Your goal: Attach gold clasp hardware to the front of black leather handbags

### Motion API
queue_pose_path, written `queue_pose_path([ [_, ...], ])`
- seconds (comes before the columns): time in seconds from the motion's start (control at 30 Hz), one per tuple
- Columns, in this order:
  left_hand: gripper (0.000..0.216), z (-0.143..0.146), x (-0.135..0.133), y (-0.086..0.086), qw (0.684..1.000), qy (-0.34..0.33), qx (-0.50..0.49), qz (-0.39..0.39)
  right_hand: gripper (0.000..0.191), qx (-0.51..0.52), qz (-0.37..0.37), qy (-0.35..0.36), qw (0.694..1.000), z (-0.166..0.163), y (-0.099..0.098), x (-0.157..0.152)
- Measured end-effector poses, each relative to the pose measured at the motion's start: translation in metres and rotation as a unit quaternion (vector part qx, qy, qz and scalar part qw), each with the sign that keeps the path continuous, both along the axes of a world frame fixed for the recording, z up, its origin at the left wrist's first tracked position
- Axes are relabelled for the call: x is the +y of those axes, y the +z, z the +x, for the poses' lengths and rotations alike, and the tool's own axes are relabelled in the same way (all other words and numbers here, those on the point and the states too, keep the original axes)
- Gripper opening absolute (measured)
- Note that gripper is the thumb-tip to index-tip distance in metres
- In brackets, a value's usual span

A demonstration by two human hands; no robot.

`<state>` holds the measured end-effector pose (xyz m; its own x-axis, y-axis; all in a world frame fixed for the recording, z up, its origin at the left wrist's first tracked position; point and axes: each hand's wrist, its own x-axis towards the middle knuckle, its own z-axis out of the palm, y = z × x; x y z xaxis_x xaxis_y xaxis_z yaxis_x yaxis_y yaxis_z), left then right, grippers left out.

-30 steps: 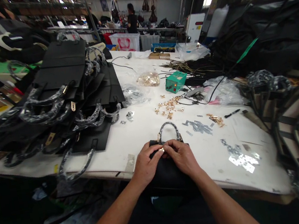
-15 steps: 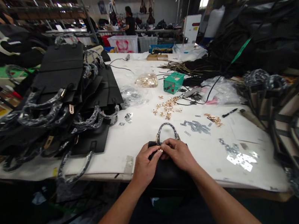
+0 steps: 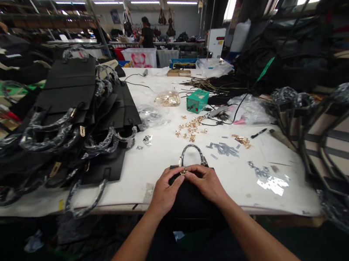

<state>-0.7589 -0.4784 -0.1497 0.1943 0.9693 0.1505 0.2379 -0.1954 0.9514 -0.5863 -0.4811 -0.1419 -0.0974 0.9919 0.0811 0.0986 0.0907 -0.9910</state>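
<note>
A small gold-coloured metal bag fitting (image 3: 184,171) is pinched between the fingertips of both hands. My left hand (image 3: 167,190) grips it from the left, thumb and forefinger closed. On the other side my right hand (image 3: 205,182) closes on it the same way. Below the hands lies a black handbag (image 3: 191,205), at the table's front edge. Its plastic-wrapped handle (image 3: 190,147) arches up beyond my fingers. The fitting sits over the top part of the bag; whether it touches the leather I cannot tell.
Black bag panels with wrapped handles (image 3: 71,94) are heaped at left. Gold fittings (image 3: 190,129), grey metal plates (image 3: 224,149), a green box (image 3: 197,101) and a pen (image 3: 259,133) lie on the white table (image 3: 161,150). More bag parts (image 3: 343,130) stand at right. A person (image 3: 146,33) is far back.
The view has shifted slightly, so the scene sits a little further left. Both hands stay together, and the gold fitting now shows more plainly between the fingertips.
</note>
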Motion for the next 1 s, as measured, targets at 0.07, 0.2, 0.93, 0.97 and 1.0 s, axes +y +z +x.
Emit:
queue_pose_path([
  [0.07, 0.032, 0.000, -0.001, 0.000, 1.000, 0.003, 0.008, 0.001, 0.025, 0.006, -0.010, -0.008, 1.000, -0.004, 0.000, -0.001],
  [0.2, 0.049, 0.001, -0.001, -0.005, 1.000, 0.012, -0.011, -0.022, 0.027, 0.012, -0.032, -0.027, 0.999, -0.006, 0.004, -0.002],
  [0.93, 0.031, 0.004, 0.008, 0.016, 0.826, -0.111, -0.324, -0.447, 0.031, -0.010, -0.063, -0.090, 0.994, 0.048, 0.001, -0.025],
  [0.97, 0.032, 0.003, 0.009, 0.014, 0.820, -0.117, -0.332, -0.451, 0.028, -0.045, -0.045, -0.094, 0.994, 0.050, 0.003, -0.026],
  [1.0, 0.033, 0.002, 0.009, 0.013, 0.816, -0.119, -0.337, -0.454, 0.025, -0.079, -0.021, -0.098, 0.992, 0.052, 0.005, -0.026],
])
